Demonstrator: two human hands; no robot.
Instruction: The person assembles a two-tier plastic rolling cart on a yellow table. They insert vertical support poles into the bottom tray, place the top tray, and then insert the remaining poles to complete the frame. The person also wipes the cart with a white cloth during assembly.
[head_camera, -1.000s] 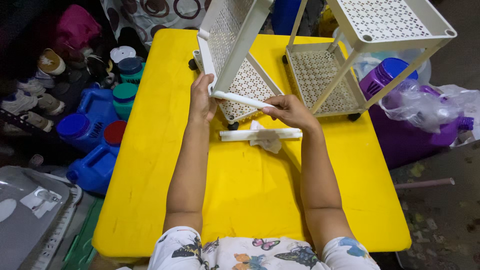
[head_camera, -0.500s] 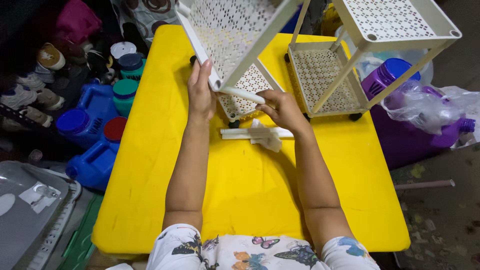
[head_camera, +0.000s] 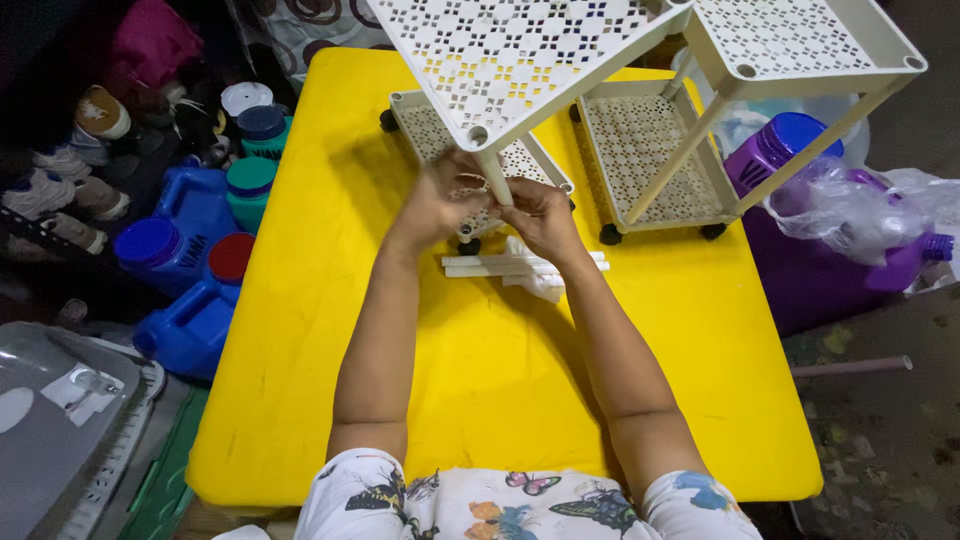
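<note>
The white shelf panel (head_camera: 520, 60), a perforated plastic tray, hangs tilted over the far middle of the yellow worktop (head_camera: 500, 400), its near corner resting on a white post (head_camera: 494, 180) that both hands grip. Below it a wheeled base tray (head_camera: 430, 125) sits on the worktop, and to the right stands a second rack (head_camera: 700, 140), already with two tiers joined. Past the left edge, blue jugs (head_camera: 185, 270) and shoes (head_camera: 60, 170) crowd the floor; on the right is a purple container (head_camera: 790, 150) beside a clear plastic bag (head_camera: 850, 205).

The left hand (head_camera: 437, 205) has its fingers wrapped around the lower part of the post near the base tray corner. The right hand (head_camera: 540, 215) has its fingers clamped on the post just beside it. Two spare white rods (head_camera: 480, 265) lie flat just near of the hands.

The panel looks supported at only one corner, so it could likely tip or slide off if either grip loosens. The base tray has wheels, so a sideways push on the post might roll it away. The spare rods could be knocked off by a wrist.
</note>
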